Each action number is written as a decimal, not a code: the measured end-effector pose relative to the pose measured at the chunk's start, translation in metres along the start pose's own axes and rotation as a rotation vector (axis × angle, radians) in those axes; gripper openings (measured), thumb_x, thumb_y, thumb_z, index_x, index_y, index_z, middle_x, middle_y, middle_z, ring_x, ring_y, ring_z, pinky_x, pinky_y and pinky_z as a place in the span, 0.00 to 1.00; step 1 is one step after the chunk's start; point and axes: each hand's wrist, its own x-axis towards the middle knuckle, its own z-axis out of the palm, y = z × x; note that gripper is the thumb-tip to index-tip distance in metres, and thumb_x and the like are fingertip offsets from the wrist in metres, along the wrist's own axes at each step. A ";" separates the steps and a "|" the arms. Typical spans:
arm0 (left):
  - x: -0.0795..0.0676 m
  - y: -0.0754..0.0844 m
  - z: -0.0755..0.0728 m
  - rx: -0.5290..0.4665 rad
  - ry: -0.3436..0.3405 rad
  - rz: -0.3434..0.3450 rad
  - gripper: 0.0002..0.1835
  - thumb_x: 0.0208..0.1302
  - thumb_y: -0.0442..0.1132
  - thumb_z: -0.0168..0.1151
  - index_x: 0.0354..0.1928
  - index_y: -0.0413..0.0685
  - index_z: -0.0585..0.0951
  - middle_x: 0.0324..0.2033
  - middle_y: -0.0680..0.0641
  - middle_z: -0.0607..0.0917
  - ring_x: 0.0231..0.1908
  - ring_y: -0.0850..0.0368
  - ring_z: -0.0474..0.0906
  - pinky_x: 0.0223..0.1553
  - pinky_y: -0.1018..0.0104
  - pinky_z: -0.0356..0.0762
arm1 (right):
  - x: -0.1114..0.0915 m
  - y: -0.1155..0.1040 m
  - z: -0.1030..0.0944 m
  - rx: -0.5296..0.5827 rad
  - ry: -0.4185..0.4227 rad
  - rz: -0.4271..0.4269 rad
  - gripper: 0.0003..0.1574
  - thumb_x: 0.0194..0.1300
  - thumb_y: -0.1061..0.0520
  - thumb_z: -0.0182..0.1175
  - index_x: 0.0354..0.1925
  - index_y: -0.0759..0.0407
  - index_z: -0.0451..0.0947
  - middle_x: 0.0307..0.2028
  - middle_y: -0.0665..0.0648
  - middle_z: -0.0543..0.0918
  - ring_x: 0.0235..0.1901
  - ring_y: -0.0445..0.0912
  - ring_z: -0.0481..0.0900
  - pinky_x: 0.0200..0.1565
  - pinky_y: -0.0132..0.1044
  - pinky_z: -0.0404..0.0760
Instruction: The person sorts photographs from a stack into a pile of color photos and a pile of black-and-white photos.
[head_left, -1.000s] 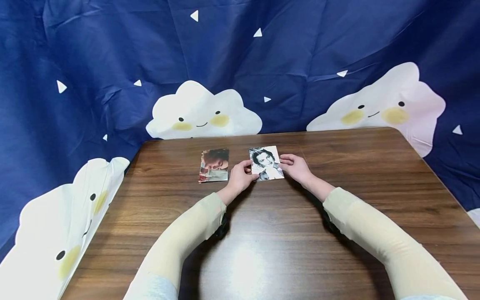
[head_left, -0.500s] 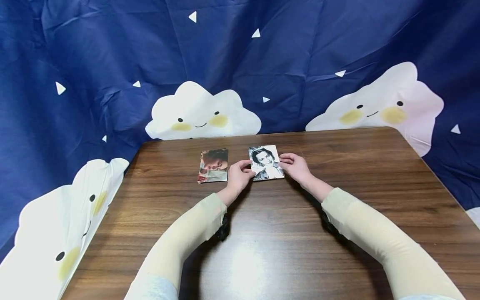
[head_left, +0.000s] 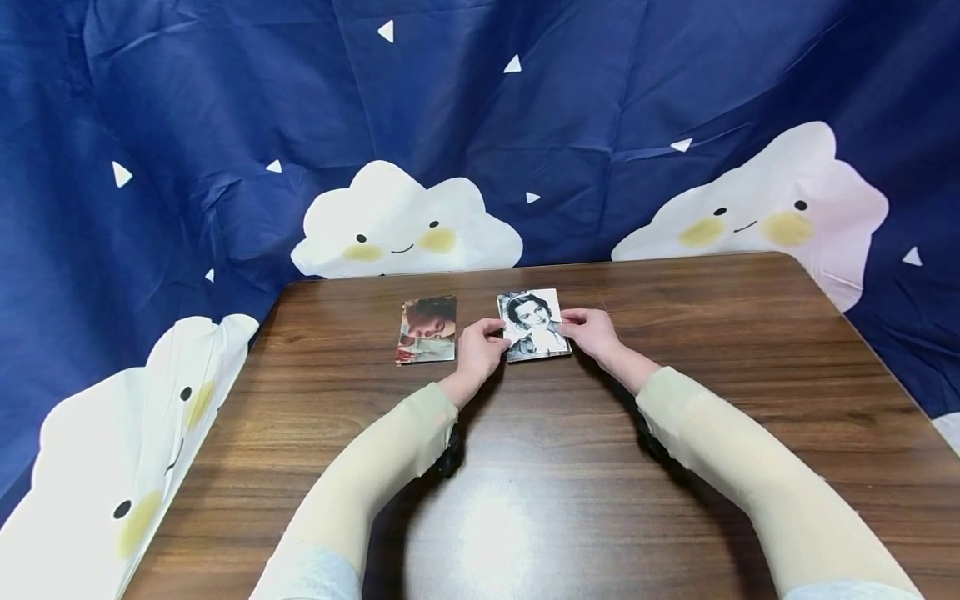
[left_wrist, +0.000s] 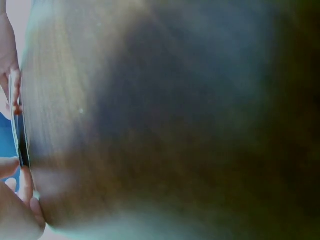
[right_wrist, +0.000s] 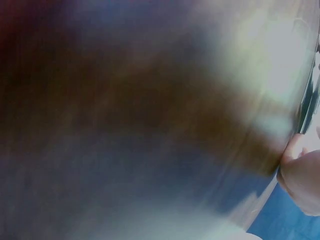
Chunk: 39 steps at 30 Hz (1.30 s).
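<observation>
A black-and-white portrait photo card (head_left: pixel 534 325) is between my two hands near the far side of the table. My left hand (head_left: pixel 478 352) pinches its left edge with thumb and fingers. At the right edge, my right hand (head_left: pixel 592 330) grips it with the fingertips. Seen edge-on in the left wrist view, the photo card (left_wrist: pixel 21 135) shows thin edges with a dark gap between them, so more than one card may be there. A colour photo card (head_left: pixel 427 330) lies to the left, near my left hand, untouched. The right wrist view catches only part of the right hand (right_wrist: pixel 300 172).
The brown wooden table (head_left: pixel 540 467) spreads out beneath both arms, with a bright light reflection near the front. Behind it hangs a dark blue curtain (head_left: pixel 570 108) printed with white clouds and triangles.
The black-and-white photo card has shifted very slightly to the right. My right fingers have closed in on its right edge, and my left thumb has moved up a little.
</observation>
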 end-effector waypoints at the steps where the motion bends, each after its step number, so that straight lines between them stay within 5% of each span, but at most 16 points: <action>1: 0.000 0.000 0.000 0.003 -0.001 0.001 0.16 0.53 0.26 0.70 0.47 0.39 0.85 0.41 0.43 0.87 0.35 0.54 0.85 0.44 0.67 0.78 | 0.000 -0.001 0.000 0.007 -0.002 0.010 0.22 0.63 0.64 0.61 0.54 0.75 0.76 0.49 0.69 0.82 0.49 0.54 0.79 0.54 0.40 0.72; 8: 0.000 0.001 0.000 0.020 -0.001 0.004 0.16 0.53 0.26 0.70 0.46 0.40 0.85 0.38 0.44 0.88 0.35 0.54 0.85 0.44 0.67 0.78 | 0.002 -0.006 0.003 0.029 -0.003 0.069 0.23 0.64 0.64 0.59 0.56 0.76 0.74 0.50 0.70 0.80 0.50 0.54 0.76 0.53 0.39 0.71; 20: 0.001 -0.001 0.002 0.054 0.006 0.021 0.16 0.53 0.28 0.71 0.46 0.42 0.85 0.31 0.46 0.88 0.32 0.56 0.85 0.42 0.66 0.77 | 0.006 -0.005 0.004 -0.025 0.092 0.135 0.20 0.58 0.58 0.69 0.46 0.68 0.79 0.37 0.62 0.86 0.42 0.53 0.80 0.51 0.41 0.72; 39: 0.001 -0.001 0.000 0.138 -0.026 0.012 0.21 0.51 0.32 0.74 0.49 0.44 0.84 0.36 0.49 0.87 0.38 0.56 0.83 0.46 0.63 0.74 | 0.008 -0.006 0.008 -0.142 0.130 0.044 0.16 0.62 0.54 0.65 0.42 0.66 0.85 0.39 0.62 0.87 0.45 0.55 0.81 0.53 0.45 0.70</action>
